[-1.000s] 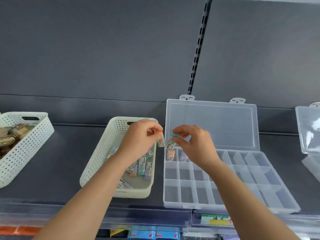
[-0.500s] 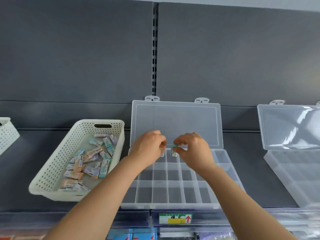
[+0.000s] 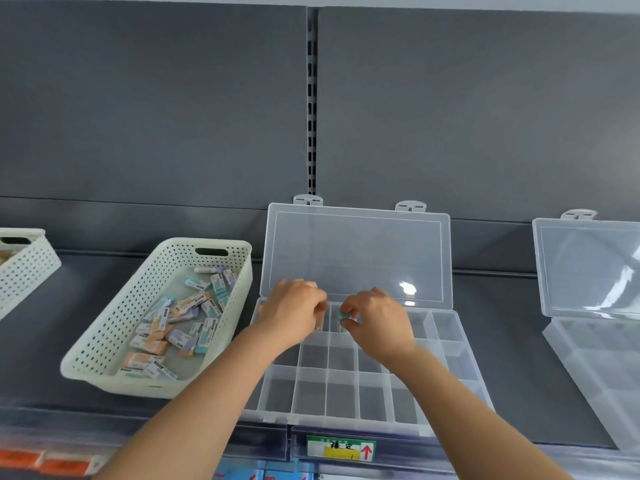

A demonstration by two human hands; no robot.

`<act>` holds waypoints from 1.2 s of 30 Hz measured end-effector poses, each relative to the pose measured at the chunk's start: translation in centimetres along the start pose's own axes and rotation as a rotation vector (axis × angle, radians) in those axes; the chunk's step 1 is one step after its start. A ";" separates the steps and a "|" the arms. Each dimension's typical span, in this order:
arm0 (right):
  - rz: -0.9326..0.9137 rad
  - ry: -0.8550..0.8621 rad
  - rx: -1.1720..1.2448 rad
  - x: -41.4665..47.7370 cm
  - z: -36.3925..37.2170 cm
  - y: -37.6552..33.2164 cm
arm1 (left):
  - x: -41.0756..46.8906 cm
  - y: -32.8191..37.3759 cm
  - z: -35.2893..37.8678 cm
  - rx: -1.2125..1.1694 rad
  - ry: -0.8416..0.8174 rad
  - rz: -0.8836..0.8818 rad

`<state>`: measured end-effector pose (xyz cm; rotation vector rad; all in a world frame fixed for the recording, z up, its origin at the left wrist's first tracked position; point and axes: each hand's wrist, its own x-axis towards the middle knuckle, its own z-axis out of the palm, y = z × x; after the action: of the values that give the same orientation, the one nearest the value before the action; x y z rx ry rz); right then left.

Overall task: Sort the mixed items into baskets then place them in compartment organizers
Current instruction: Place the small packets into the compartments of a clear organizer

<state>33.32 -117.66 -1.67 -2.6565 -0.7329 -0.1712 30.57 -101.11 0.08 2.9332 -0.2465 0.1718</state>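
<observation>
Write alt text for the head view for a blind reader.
Two hands work over the back row of an open clear organizer: the right hand pinches a teal eraser, the left hand curls beside it, its contents hidden. A white basket of erasers sits to the left, a second organizer to the right.

The left hand (image 3: 294, 313) and right hand (image 3: 377, 323), both above the clear plastic compartment organizer (image 3: 341, 396), are bare, each on a bare forearm with an uncovered wrist.
</observation>
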 end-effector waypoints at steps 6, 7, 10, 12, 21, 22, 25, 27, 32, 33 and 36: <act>-0.017 -0.004 0.003 -0.1 -0.2 0.3 | -0.1 -0.1 -0.1 -0.025 0.004 0.000; -0.022 -0.007 -0.003 -0.1 -0.2 0.3 | -0.2 -0.1 -0.2 -0.032 0.005 0.000; -0.026 -0.003 0.009 -0.2 -0.4 0.3 | -0.5 -0.2 -0.4 -0.054 0.018 -0.001; -0.042 0.022 0.028 -0.1 -0.6 0.1 | -0.8 -0.2 -0.7 -0.069 0.037 -0.006; -0.210 0.049 0.082 1.0 -0.7 -4.6 | -5.0 -2.9 -5.0 -0.009 0.165 -0.152; -0.226 0.041 0.083 1.3 -0.6 -5.4 | -5.8 -3.6 -5.6 0.021 0.178 -0.183; -0.274 0.001 0.094 2.0 -0.4 -8.2 | -8.1 -6.2 -6.8 0.140 0.145 -0.283; -0.312 -0.015 0.091 2.7 -0.1 -10.2 | -9.6 -8.1 -7.5 0.222 0.035 -0.356; -0.417 -0.128 0.032 4.2 1.1 -15.4 | -12.1 -12.6 -8.1 0.287 -0.305 -0.489; -0.442 -0.157 -0.004 4.5 1.4 -16.4 | -12.5 -13.4 -8.0 0.258 -0.372 -0.513; -0.510 -0.273 -0.176 5.5 2.6 -19.2 | -13.3 -15.2 -7.4 0.185 -0.508 -0.549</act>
<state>28.16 -98.88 3.39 -2.6248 -1.5437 -0.0039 19.52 -82.87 2.79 3.0351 0.5333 -0.6609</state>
